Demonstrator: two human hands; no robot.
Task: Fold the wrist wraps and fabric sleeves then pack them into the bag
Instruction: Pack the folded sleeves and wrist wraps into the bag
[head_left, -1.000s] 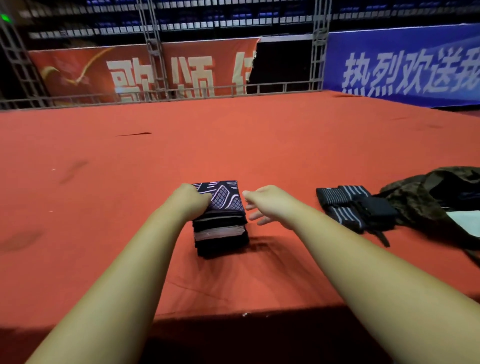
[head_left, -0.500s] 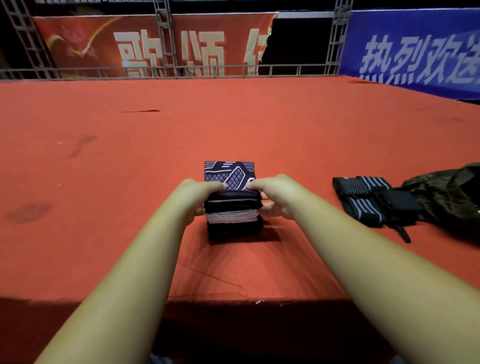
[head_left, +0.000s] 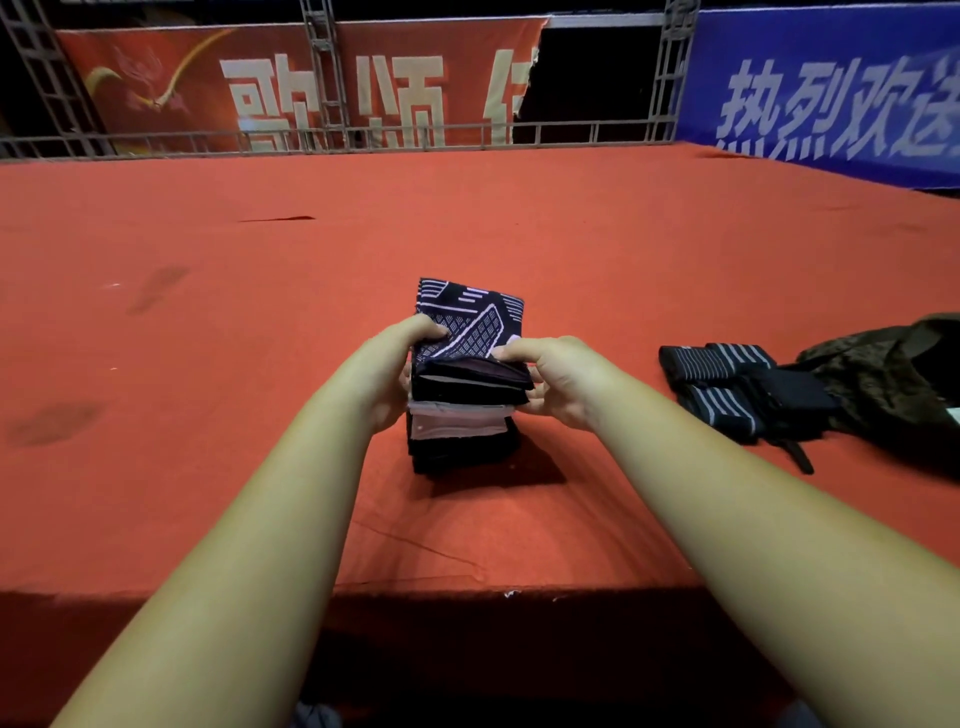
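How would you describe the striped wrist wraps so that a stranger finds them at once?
Start at the red platform. Right of the folded stack, beside the dark camouflage bag, lie the wrist wraps. Only they are black with plain parallel grey stripes.

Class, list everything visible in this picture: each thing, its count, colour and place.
stack of folded sleeves: one, black and white, patterned top piece, centre of platform.
wrist wraps: count unclear, black with grey stripes, right of the stack.
bag: one, dark camouflage, far right.
platform: one, red carpet, underneath everything.
red banner: one, back left.
blue banner: one, back right.
metal truss: several sections, grey, along the back.
left hand: one, grips the stack's left side.
right hand: one, pinches its upper layers.
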